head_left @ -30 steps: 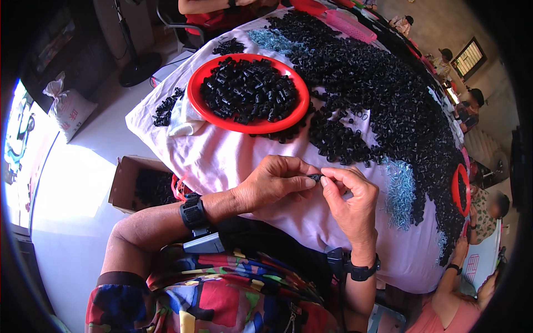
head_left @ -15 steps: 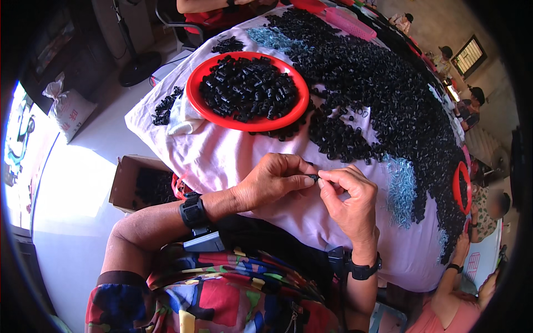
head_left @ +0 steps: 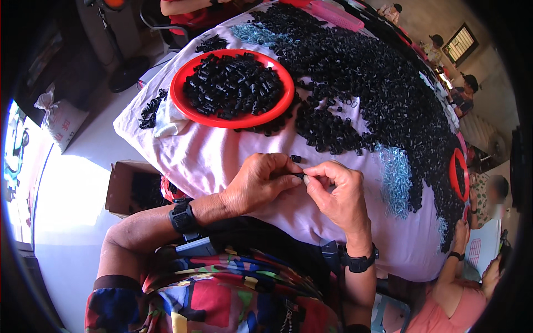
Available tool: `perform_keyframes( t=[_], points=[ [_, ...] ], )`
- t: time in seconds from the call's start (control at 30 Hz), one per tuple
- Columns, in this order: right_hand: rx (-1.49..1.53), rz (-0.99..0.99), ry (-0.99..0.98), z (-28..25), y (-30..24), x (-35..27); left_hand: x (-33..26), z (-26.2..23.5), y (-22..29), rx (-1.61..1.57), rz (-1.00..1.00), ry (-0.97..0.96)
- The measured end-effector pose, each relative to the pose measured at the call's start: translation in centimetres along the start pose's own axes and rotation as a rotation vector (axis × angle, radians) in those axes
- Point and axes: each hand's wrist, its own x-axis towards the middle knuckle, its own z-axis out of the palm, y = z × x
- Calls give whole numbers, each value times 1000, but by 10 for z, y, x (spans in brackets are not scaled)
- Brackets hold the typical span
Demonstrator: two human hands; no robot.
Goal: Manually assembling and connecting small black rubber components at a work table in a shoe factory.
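Observation:
My left hand (head_left: pixel 260 180) pinches a small black plastic part (head_left: pixel 300 175) between thumb and fingers. From the other side, my right hand (head_left: pixel 340 195) closes its thumb and fingertips on the same part or on a tiny piece at its end; the fingers hide which. Just beyond my fingertips, a single black plastic piece (head_left: pixel 296 159) lies on the pale pink cloth (head_left: pixel 222 150). A red round tray (head_left: pixel 177 102) farther off holds a heap of black plastic parts (head_left: pixel 233 86).
Loose black parts (head_left: pixel 355 72) spread widely over the right and far cloth, with light blue small pieces (head_left: pixel 395 180) among them. A cardboard box (head_left: pixel 117 188) stands on the floor at left, near a white sack (head_left: pixel 62 119). Co-workers sit around; one person's arm (head_left: pixel 452 261) is at lower right.
The whole view has shifted slightly, so the tray and table sit farther left. Both hands stay together at the small part; the single piece beyond them now shows more fully.

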Motion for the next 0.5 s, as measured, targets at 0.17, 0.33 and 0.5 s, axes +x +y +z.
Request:
perform_keyframes(
  t=[0.17, 0.33, 0.5],
  points=[
    [124, 150, -47, 2, 0, 0, -6, 3, 7, 253, 113, 55],
    [291, 263, 12, 2, 3, 2, -1, 1, -1, 159, 81, 66],
    [56, 123, -23, 4, 1, 2, -4, 2, 6, 234, 23, 61]
  ],
)
